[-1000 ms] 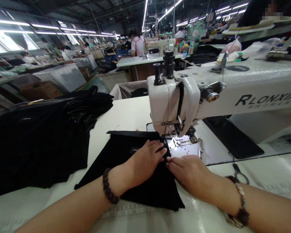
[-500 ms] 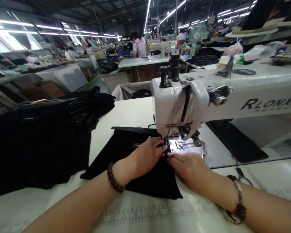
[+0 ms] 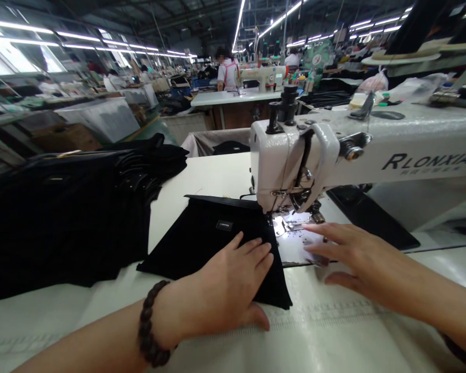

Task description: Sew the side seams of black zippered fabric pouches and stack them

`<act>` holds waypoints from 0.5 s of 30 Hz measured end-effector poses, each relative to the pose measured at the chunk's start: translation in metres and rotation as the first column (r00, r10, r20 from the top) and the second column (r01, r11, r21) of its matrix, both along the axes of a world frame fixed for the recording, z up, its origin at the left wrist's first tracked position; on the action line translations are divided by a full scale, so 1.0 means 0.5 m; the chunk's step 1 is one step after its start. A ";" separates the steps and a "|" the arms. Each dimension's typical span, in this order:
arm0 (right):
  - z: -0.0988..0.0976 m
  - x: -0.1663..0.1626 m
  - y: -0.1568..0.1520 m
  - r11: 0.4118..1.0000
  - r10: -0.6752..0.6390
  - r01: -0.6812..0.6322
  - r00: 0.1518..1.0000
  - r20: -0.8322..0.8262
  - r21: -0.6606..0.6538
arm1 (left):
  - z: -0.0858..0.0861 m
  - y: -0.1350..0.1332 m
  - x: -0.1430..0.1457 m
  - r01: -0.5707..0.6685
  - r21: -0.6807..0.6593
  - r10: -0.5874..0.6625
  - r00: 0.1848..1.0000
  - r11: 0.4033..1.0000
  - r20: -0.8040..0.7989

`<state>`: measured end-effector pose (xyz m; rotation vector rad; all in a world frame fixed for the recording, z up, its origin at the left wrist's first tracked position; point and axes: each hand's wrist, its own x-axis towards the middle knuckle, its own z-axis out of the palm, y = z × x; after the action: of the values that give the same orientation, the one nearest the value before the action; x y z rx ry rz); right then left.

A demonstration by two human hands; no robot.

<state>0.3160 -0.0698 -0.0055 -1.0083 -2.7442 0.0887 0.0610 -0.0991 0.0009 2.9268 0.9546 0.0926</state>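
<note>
A black fabric piece (image 3: 178, 243) with a small dark label (image 3: 224, 225) lies flat on the pale sewing table. Its right edge runs beside the lit needle plate of a white sewing machine (image 3: 291, 166), and its upper right corner is at the presser foot. My left hand (image 3: 229, 280) rests open on the fabric, fingers spread over its right part and thumb toward the printed ruler. Off the fabric, my right hand (image 3: 351, 254) is open and holds nothing. Its fingertips are at the metal plate and guide right of the needle.
A tall stack of black fabric pieces (image 3: 70, 217) covers the table's left side. A dark flat panel (image 3: 373, 217) lies under the machine arm. Thread cones (image 3: 415, 31) and plastic bags (image 3: 419, 85) are at the upper right. A person (image 3: 227, 72) is near another machine behind.
My right hand has let go of the fabric edge and moved right, fingers spreading. My left hand has slid back toward me and flattened, uncovering the label.
</note>
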 end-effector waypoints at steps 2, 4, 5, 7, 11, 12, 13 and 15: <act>-0.011 0.018 0.010 1.000 -0.014 0.014 0.999 -0.042 -0.009 | -0.008 -0.018 0.002 0.011 0.009 -0.011 1.000 1.000 0.014; -0.022 0.015 0.021 0.999 -0.032 0.030 0.996 -0.084 -0.020 | -0.021 -0.026 0.004 0.001 0.028 -0.002 0.999 1.000 0.051; -0.025 0.008 0.025 0.999 -0.042 0.041 0.995 -0.091 -0.015 | -0.026 -0.028 0.004 0.004 0.035 -0.007 0.997 0.999 0.079; -0.023 -0.009 0.031 0.998 -0.056 0.057 0.995 -0.082 0.007 | -0.030 -0.027 0.003 0.022 0.037 -0.027 0.990 0.999 0.141; -0.008 -0.020 0.035 0.999 -0.046 0.046 0.998 -0.041 0.004 | -0.023 -0.019 -0.007 0.016 -0.035 -0.007 0.969 0.999 0.246; -0.006 -0.020 0.035 0.999 -0.045 0.045 0.998 -0.035 0.006 | -0.021 -0.017 -0.010 0.008 -0.060 0.009 0.964 0.998 0.264; -0.006 -0.021 0.036 0.998 -0.057 0.058 0.998 -0.035 0.019 | -0.020 -0.014 -0.012 0.000 -0.081 0.023 0.959 0.997 0.282; -0.012 -0.030 0.038 0.990 -0.114 0.116 0.993 -0.032 0.076 | -0.020 -0.010 -0.015 -0.005 -0.105 0.037 0.951 0.994 0.308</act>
<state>0.3008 -0.0507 -0.0113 -1.1329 -2.6363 -0.0222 0.0535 -0.1044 -0.0088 2.6980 0.9093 0.4735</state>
